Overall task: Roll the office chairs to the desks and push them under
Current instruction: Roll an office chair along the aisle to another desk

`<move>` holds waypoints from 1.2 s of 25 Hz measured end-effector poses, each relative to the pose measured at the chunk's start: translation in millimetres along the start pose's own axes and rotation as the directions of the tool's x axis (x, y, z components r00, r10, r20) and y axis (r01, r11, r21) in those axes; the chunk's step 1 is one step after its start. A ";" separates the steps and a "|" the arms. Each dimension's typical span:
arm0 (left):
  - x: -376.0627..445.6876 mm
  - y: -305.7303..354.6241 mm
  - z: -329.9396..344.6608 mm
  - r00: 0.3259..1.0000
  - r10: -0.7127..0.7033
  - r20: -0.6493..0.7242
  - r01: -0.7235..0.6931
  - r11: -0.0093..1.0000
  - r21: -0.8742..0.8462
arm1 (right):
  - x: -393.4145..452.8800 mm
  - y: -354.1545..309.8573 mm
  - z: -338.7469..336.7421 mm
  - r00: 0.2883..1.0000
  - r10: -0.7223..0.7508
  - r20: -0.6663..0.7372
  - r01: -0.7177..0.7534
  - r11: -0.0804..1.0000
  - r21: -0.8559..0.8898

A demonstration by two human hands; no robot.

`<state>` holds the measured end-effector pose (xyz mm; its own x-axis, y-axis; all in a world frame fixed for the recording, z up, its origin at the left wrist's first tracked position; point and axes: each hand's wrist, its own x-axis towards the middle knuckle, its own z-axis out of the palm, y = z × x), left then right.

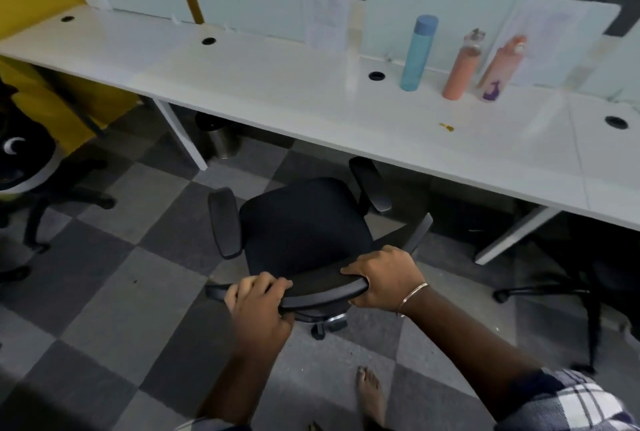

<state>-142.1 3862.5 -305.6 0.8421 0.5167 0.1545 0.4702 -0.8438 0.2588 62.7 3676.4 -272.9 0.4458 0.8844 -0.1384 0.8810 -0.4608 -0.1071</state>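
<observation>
A black office chair (304,226) with two armrests faces the long white desk (277,91), its seat just short of the desk's front edge. The far right armrest reaches under that edge. My left hand (259,306) grips the top of the backrest on its left part. My right hand (384,278) grips the same backrest at its right end, a thin bangle on the wrist. The chair's base and a caster (320,326) show below the backrest.
A blue bottle (417,52) and two orange bottles (464,66) stand on the desk by frosted dividers. Another black chair (24,167) sits at far left, a third chair's base (554,292) at right. White desk legs (183,139) and a bin stand underneath. My bare foot (372,392) is behind the chair.
</observation>
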 end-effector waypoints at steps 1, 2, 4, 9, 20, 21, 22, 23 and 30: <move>-2.4 -1.6 0.2 1.000 0.028 0.012 -0.028 1.000 -0.009 | -11.2 -4.0 1.7 1.000 0.026 -0.013 -0.026 1.000 0.002; -6.6 -3.5 0.7 0.998 0.056 0.024 -0.056 0.998 -0.010 | -23.6 -10.1 4.1 0.998 0.054 -0.019 -0.054 0.999 0.000; -13.2 -4.2 1.2 0.992 0.120 0.044 -0.119 0.993 -0.010 | -48.8 -19.5 10.1 0.993 0.110 -0.036 -0.109 0.994 0.006; -33.0 16.1 1.7 0.961 0.254 0.107 -0.247 0.966 -0.073 | -110.2 -29.4 20.1 0.964 0.245 -0.099 -0.242 0.970 0.038; -47.1 81.7 6.3 0.896 0.408 0.173 -0.392 0.912 -0.117 | -201.5 -6.2 40.5 0.919 0.340 -0.199 -0.326 0.940 0.098; -45.2 87.9 9.2 0.895 0.410 0.174 -0.394 0.911 -0.120 | -205.3 -0.5 41.0 0.917 0.341 -0.208 -0.327 0.940 0.101; -43.0 94.3 11.8 0.895 0.409 0.177 -0.393 0.912 -0.119 | -208.6 5.4 41.5 0.914 0.342 -0.217 -0.326 0.939 0.105; -40.3 98.8 13.6 0.896 0.405 0.182 -0.390 0.914 -0.113 | -209.9 10.1 41.9 0.914 0.338 -0.225 -0.322 0.941 0.109; -4.4 129.1 27.4 0.886 0.412 0.213 -0.409 0.911 -0.061 | -214.2 57.3 41.7 0.914 0.298 -0.277 -0.267 0.953 0.144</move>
<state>-77.8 3747.3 -299.0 0.9961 0.0791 0.0402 0.0678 -0.9706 0.2308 11.1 3457.4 -290.5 0.7134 0.6914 0.1146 0.6978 -0.6858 -0.2068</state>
